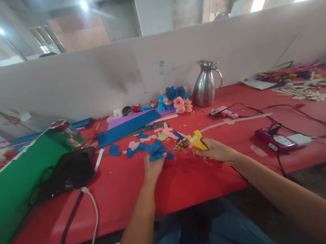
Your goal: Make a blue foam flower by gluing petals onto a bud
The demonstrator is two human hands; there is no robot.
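Note:
My left hand (153, 165) is closed around the underside of a blue paper flower (156, 150), whose petals spread above the fingers. To its right, my right hand (216, 151) grips a yellow glue gun (198, 140). A small multicoloured patterned piece (182, 144) lies at the glue gun's front end; I cannot make out what it is. Loose blue paper petals (114, 150) and pink paper pieces (167, 131) are scattered on the red table (125, 198) just beyond both hands.
Behind the scraps lie a blue paper strip (129, 128) and a bunch of blue and pink paper flowers (178, 99). A steel jug (205, 84) stands by the partition. A pink glue gun (225, 112), cords and a purple power strip (275, 139) lie right; a black bag (70, 171) lies left.

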